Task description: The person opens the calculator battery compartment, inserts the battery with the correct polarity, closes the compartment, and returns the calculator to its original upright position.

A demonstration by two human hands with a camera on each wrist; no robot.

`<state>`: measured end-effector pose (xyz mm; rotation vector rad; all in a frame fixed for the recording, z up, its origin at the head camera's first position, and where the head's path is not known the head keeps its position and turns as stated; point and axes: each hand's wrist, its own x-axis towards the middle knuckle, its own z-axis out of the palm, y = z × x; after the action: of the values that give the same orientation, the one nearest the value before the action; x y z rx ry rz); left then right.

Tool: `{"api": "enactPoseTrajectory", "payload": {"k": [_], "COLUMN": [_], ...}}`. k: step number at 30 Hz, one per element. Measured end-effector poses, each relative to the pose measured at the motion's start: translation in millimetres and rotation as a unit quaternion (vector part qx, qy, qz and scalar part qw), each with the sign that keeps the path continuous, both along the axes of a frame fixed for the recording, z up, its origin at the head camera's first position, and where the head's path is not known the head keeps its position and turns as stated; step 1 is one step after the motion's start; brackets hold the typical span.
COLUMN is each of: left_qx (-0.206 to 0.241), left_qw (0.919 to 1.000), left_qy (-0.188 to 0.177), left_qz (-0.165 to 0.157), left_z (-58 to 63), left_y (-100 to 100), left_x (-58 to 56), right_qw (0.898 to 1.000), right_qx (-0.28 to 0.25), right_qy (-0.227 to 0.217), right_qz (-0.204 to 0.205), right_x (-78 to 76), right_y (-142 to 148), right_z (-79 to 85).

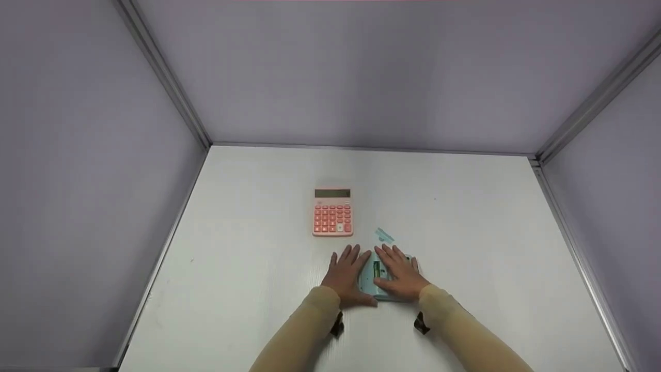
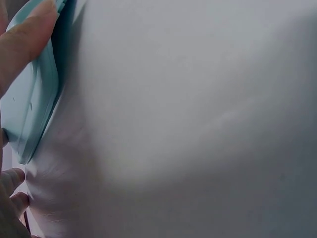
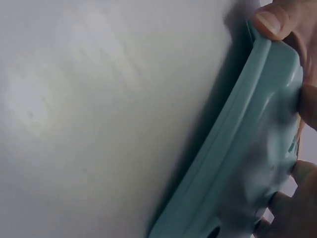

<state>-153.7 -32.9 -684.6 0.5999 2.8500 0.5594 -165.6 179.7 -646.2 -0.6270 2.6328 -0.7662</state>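
A light blue calculator (image 1: 365,281) lies back side up on the white table, its narrow battery slot (image 1: 376,268) uncovered and something green showing inside. My left hand (image 1: 346,276) is spread along its left side, the thumb (image 2: 27,47) touching its near edge. Over the right part of the calculator rests my right hand (image 1: 402,276), fingers mostly straight toward the far edge and thumb beside the slot. Parts of the casing are hidden under that hand. Just beyond the fingertips lies a small light blue cover piece (image 1: 384,235).
A pink calculator (image 1: 332,213) lies face up farther back, left of the cover piece. Grey panels (image 1: 330,72) enclose the white table (image 1: 248,232) at the back and on both sides. Dark devices (image 1: 421,324) sit at both wrists.
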Motion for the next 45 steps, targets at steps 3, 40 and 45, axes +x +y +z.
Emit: {"api": "enactPoseTrajectory", "payload": {"k": [3,40,45], "left_qx": [-0.001,0.007,-0.004], "left_qw": [1.0000,0.9999,0.9999], "left_qy": [-0.004,-0.011,-0.011], "left_qz": [0.001,0.008,0.009], "left_z": [1.2,4.4,3.6], "left_y": [-1,-6,-5], "left_x": [-0.5,4.8,4.2], "right_qw": [1.000,0.999,0.999], "right_qx": [0.004,-0.013,-0.014], "right_qy": [-0.004,-0.028,-0.025], "right_qz": [-0.005,-0.030,-0.029], "right_x": [-0.6,-4.0,-4.6], "right_y": [-3,-8,-7], "right_z": [0.8,0.3,-0.5]}}
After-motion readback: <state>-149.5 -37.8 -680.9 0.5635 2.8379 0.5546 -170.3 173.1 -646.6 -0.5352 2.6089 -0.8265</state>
